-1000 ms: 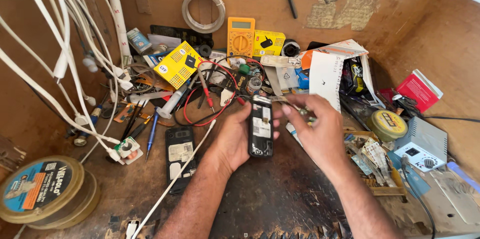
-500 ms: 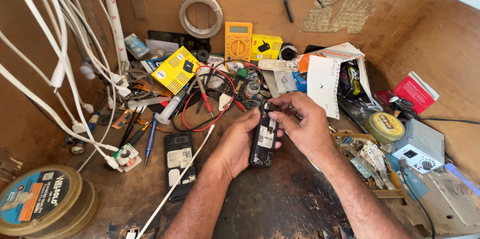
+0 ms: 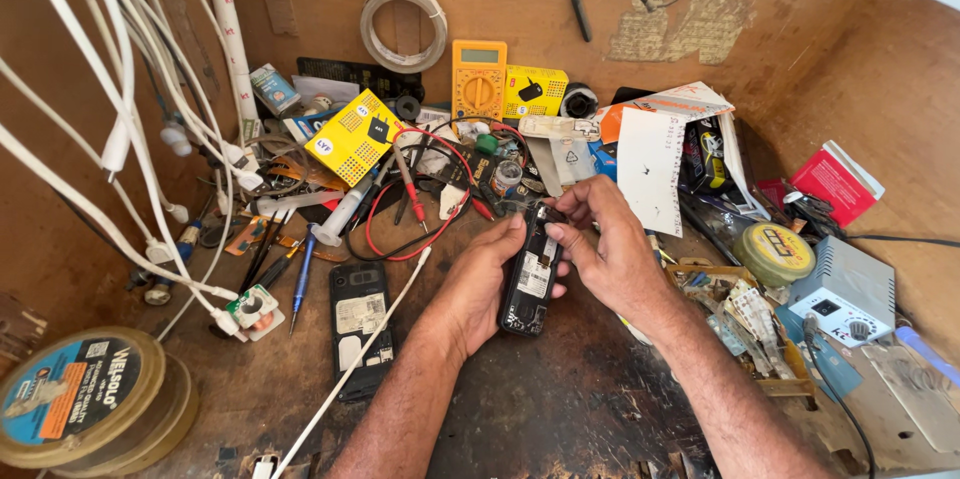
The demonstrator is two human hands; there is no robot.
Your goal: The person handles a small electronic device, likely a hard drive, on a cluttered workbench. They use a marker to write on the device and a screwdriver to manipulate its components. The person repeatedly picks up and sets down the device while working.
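Your left hand (image 3: 478,279) had its grip closed around a small black phone (image 3: 530,274) with its back cover off, cradling it from the left side at the centre of the frame, above the dark table (image 3: 560,409). Your right hand (image 3: 610,249) met the phone from the right, its fingertips (image 3: 560,235) pinched at the upper end of the handset; whether they held some small part there could not be told. The phone stood roughly upright in the frame, tilted slightly, with a white label showing on its open back.

Just left of your left forearm lay a second black phone (image 3: 360,324), flat on the table, crossed by a white cable (image 3: 350,369). Above your hands sat red test leads (image 3: 400,229) and, at the back wall, a yellow multimeter (image 3: 479,79). A yellow box (image 3: 355,137) lay upper left of centre. A solder reel (image 3: 80,394) occupied the lower left corner.
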